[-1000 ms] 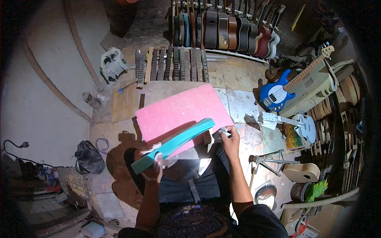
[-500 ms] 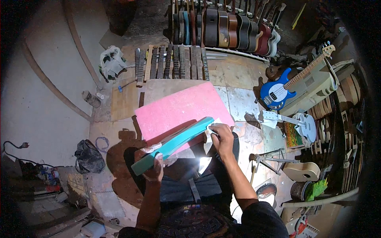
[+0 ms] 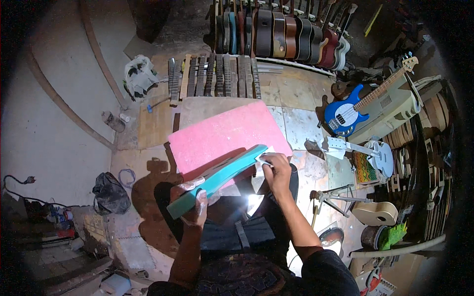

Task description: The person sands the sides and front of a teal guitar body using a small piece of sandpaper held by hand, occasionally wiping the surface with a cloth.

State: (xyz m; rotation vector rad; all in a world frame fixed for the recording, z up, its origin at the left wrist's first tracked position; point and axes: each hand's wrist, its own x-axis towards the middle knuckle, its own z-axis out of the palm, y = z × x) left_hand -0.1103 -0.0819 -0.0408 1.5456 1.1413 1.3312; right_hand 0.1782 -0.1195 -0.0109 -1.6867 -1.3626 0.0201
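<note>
A teal guitar body (image 3: 224,172), seen edge-on, is held tilted above my lap, its far end to the right. My left hand (image 3: 199,207) grips its near, darker end, with the thumb on one side and dust-whitened fingers on the other. At the far end, my right hand (image 3: 279,171) pinches a pale folded sheet (image 3: 258,181), which looks like sandpaper, against the edge. Just beyond the body lies a pink foam board (image 3: 227,129).
Guitar necks (image 3: 212,76) lie in a row past the board, with a rack of guitars (image 3: 281,34) behind. At the right are a blue bass (image 3: 344,114), a white guitar (image 3: 377,157) and a metal stand (image 3: 333,197). A black plastic bag (image 3: 111,193) sits left.
The guitar body and my left hand have shifted very slightly to the right. My right hand stays at the far end with the sheet.
</note>
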